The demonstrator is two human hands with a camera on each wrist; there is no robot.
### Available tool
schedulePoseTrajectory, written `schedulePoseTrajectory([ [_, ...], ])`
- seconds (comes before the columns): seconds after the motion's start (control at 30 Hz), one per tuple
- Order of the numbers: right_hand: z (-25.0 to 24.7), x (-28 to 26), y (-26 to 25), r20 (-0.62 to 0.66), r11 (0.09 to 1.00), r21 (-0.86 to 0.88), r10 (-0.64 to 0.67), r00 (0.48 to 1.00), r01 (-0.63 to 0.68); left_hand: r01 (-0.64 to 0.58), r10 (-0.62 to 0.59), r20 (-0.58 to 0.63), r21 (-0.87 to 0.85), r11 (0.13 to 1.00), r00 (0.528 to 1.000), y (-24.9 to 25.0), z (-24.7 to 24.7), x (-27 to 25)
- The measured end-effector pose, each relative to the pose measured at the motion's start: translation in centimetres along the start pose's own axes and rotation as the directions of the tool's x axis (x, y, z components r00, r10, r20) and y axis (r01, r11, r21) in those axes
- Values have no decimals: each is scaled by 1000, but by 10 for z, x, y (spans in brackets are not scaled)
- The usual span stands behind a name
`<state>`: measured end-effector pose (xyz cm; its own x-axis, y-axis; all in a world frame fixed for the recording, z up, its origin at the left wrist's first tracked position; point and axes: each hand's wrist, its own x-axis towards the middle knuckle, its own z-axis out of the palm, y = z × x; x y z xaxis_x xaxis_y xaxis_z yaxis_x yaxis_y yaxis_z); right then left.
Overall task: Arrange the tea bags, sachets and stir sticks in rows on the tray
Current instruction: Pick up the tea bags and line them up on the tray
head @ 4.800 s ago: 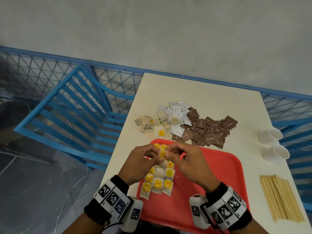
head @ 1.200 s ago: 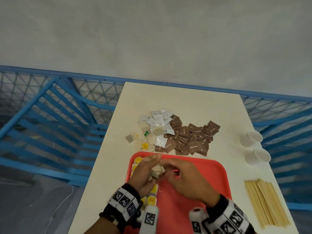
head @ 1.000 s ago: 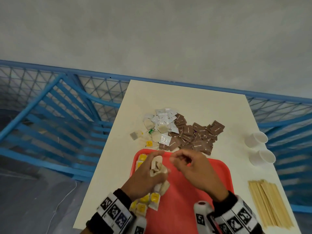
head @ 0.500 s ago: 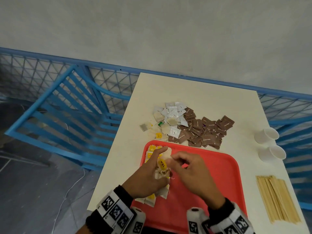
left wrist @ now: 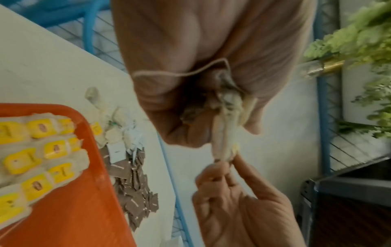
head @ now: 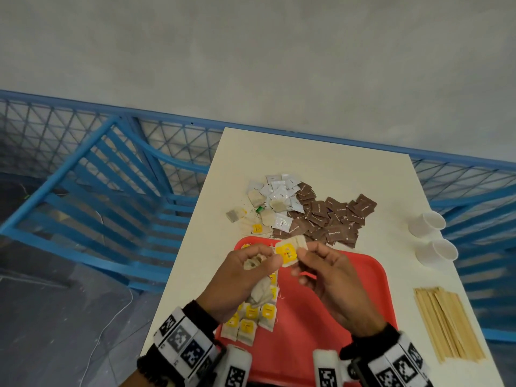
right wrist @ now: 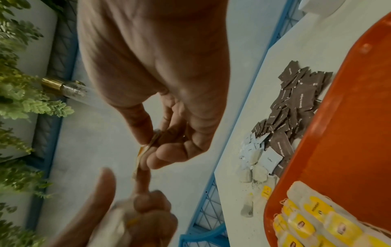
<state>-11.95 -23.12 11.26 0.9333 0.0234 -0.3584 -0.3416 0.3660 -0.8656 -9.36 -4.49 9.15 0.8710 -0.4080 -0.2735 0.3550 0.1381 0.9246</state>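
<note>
above the tray [head: 349, 317], both hands pinch one tea bag [head: 287, 251] (bunch half hidden).

From the head we look steeply down and forward over the table [head: 321, 163], taking in the red tray [head: 335, 317], the railing [head: 111, 191] and the wall beyond. Our left wrist view sits close behind the left hand [left wrist: 211, 66], our right wrist view close behind the right hand [right wrist: 158, 66], each tilted sideways. All three share the tray's far left corner and the brown sachets [head: 332, 219].
</note>
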Motion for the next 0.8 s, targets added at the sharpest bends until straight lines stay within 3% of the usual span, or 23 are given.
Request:
schedulePoseTrajectory([
  [0.07, 0, -2, 5, 12, 1000, 9, -3, 1000, 2, -37, 41, -52, 72, 997, 998, 3, 3, 1],
  [0.17, -6, -6, 11, 10, 998, 16, -67, 998, 67, -117, 126, -10, 296, 948, 992, 10, -6, 0],
  [0.2, -8, -7, 10, -16, 988, -81, -132, 991, 130, -169, 173, 32, 460, 872, 984, 14, -11, -1],
  [0.23, -10, -10, 8, -24, 940, -275, -214, 976, 200, -227, 210, 103, 633, 740, 972, 15, -17, 0],
  [0.27, -10, -12, 5, 32, 826, -504, -275, 961, 253, -283, 205, 199, 763, 581, 958, 19, -21, -1],
  [0.33, -7, -13, 2, 309, 432, -815, -240, 920, 386, -356, 94, 344, 882, 310, 934, 26, -25, 1],
  [0.37, -4, -13, 3, 396, 292, -852, -182, 900, 434, -376, 50, 376, 895, 238, 925, 30, -24, 3],
  [0.4, 2, -12, 3, 435, 267, -846, -155, 887, 462, -389, 35, 390, 898, 207, 920, 35, -24, 5],
  [0.47, 3, -9, 8, 405, 330, -824, -227, 886, 461, -406, 108, 391, 879, 249, 914, 40, -23, 7],
  [0.57, 4, -10, 10, 256, 535, -767, -250, 934, 354, -383, 247, 297, 784, 489, 922, 39, -18, 1],
  [0.63, 1, -13, 15, 247, 555, -777, -165, 955, 297, -307, 219, 216, 711, 633, 952, 31, -13, -5],
  [0.73, -4, -17, 24, 212, 532, -805, -155, 965, 262, -249, 151, 201, 680, 689, 968, 13, -13, -12],
  [0.8, -5, -19, 30, 186, 597, -752, -213, 959, 278, -231, 143, 185, 661, 714, 972, 2, -17, -13],
])
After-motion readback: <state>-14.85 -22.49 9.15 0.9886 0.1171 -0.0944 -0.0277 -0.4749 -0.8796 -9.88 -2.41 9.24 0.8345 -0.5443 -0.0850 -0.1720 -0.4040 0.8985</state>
